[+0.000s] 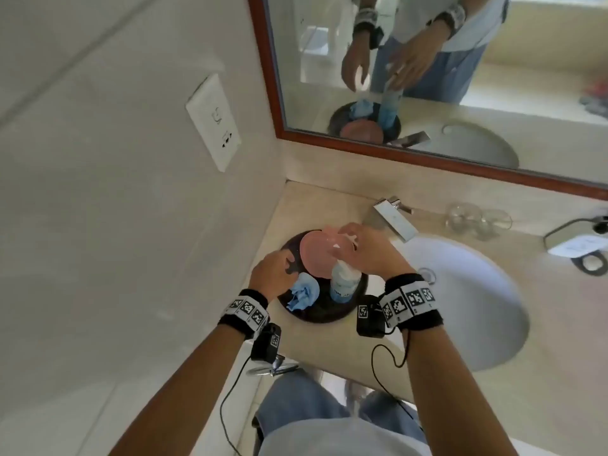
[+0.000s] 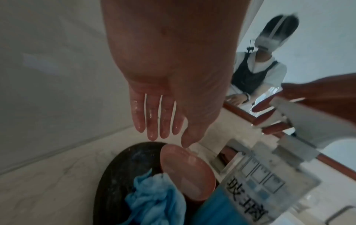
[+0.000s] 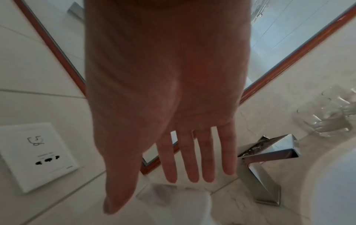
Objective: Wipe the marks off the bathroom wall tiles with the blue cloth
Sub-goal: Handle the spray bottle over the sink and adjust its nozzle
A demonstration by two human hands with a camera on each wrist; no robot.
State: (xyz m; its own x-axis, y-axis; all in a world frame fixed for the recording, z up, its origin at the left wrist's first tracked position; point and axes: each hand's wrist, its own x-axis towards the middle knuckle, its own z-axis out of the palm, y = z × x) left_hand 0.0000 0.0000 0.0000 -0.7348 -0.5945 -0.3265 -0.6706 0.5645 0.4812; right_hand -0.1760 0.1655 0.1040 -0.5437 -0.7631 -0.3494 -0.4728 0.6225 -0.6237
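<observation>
The crumpled blue cloth [image 1: 304, 296] [image 2: 154, 197] lies on a dark round tray [image 1: 329, 315] beside a pink bowl [image 1: 316, 255] and a spray bottle [image 1: 343, 283] [image 2: 260, 175]. My left hand [image 1: 286, 266] [image 2: 163, 134] hovers just above the cloth and bowl, its wet fingers straight and holding nothing. With fingers spread straight, my right hand [image 1: 355, 245] [image 3: 173, 175] hangs over the bottle's white spray head [image 3: 183, 197]. A black scribble [image 1: 216, 116] [image 3: 35, 140] marks the white socket plate on the tiled wall at left.
A chrome faucet [image 1: 396, 220] and white basin [image 1: 460, 297] lie right of the tray. Clear glasses [image 1: 473, 218] stand behind the basin. A wood-framed mirror [image 1: 427, 77] hangs above the counter, and the tiled wall [image 1: 115, 225] runs along the left.
</observation>
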